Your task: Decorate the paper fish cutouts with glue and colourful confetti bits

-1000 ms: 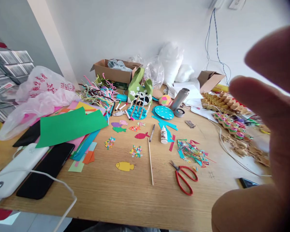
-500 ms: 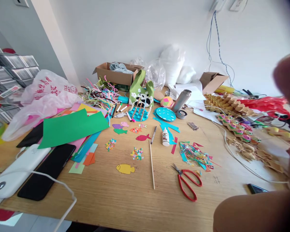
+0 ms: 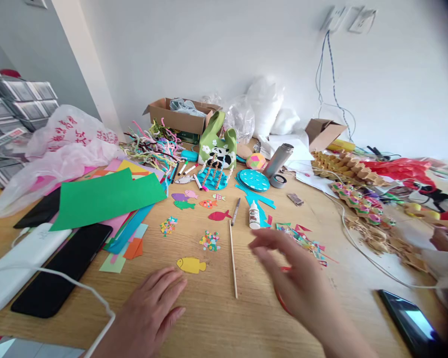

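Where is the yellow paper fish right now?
The yellow paper fish lies flat on the wooden table, just beyond the left hand fingertips, left of the thin wooden stick.

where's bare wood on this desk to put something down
Bare wood lies along the near edge between the left hand and the wooden stick, and between the paper scraps and the white cable. Crowded: coloured paper sheets at left, back clutter.
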A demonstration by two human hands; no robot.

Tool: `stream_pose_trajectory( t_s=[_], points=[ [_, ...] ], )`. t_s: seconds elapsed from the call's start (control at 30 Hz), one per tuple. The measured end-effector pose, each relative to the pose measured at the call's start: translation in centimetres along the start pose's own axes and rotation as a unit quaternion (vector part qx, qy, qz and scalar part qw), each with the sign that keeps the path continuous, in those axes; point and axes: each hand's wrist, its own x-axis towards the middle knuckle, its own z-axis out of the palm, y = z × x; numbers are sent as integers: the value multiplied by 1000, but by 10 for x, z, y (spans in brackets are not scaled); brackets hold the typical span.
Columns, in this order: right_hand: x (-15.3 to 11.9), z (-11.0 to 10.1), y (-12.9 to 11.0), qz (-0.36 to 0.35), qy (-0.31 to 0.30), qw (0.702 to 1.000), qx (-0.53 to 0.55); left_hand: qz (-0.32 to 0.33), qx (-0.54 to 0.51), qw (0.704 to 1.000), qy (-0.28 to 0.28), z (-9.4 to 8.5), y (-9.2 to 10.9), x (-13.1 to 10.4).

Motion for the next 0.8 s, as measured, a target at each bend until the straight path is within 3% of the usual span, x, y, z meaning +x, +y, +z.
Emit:
stream_pose_trajectory(
  t_s=[0.07,0.2,0.43,0.63,0.8],
  points=[
    [10,32,13,28,-105,993,-42,10,33,999,1,5,-3,-1],
    [8,78,30,116,-212,955,-173,33,80,996,1,15,-2,2],
    [15,89,23,101,-271,934,-209,40,85,995,-43,34,3,7],
    [10,95,36,84,-238,951,-177,40,91,994,-50,43,-4,3],
    [2,88,40,47,-90,995,-20,7,60,997,-46,40,-6,5]
  ],
)
